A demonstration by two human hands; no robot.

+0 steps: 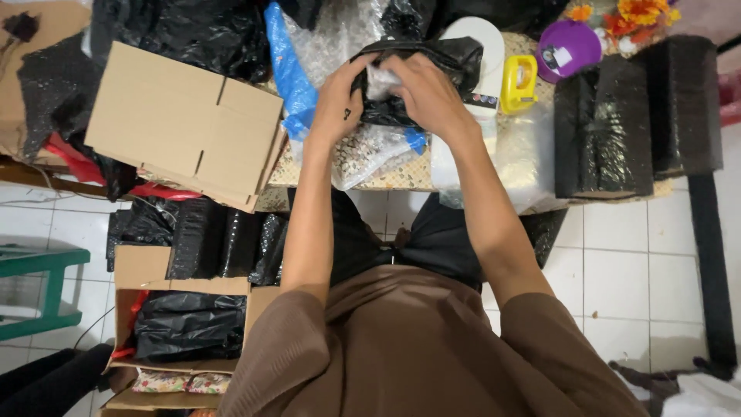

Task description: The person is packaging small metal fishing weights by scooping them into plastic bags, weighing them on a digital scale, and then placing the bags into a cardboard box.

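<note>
Both hands up at the far edge of the low table, working a black plastic bag that lies on clear bubble wrap. Left hand curled, fingers closed round the bag's left edge, thumb side pressed into it. Right hand bent over the top of the bag, fingers tucked down at a pale crumpled piece showing at the bag's mouth; whether it pinches that piece or just the plastic, cannot tell. Yellow tape dispenser just beside the bag on the right, purple cap beyond it, black wrapped parcels further right. Flat cardboard box well to the left, blue plastic between it and the left hand. Open carton with another black bag on the floor lower left
</note>
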